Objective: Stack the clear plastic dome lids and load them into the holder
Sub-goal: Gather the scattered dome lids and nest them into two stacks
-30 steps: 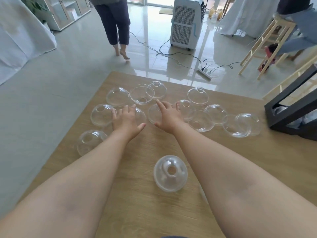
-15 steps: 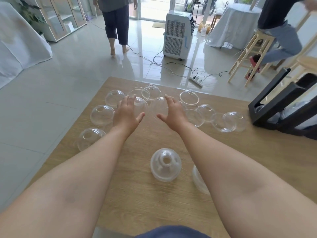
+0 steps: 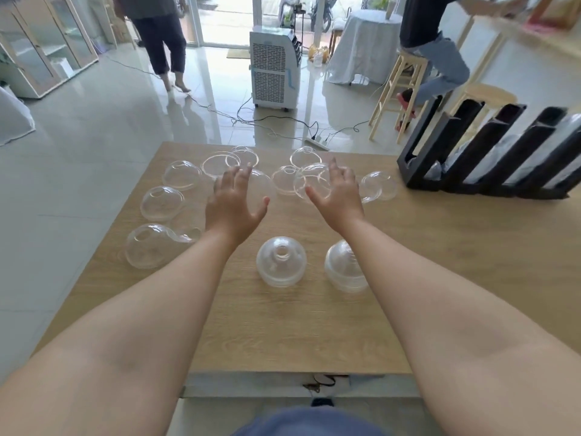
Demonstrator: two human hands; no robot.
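Tiled room, no legible writing; on the counter [image 3: 283,325], both hands [image 3: 234,206] [image 3: 338,198] hover with fingers spread over dome lids [image 3: 162,202], black holder [image 3: 481,158] at the right edge.

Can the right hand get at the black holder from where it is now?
Probably yes. The right hand is open and holds nothing, and the black holder stands on the table to its right with only bare wood between them.

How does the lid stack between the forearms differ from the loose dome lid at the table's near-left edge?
The lid stack looks cloudy and layered, several lids nested; the loose dome lid is clear and apparently single. The stack sits mid-table, the loose lid by the left edge. Both are dome-up, with a top hole.
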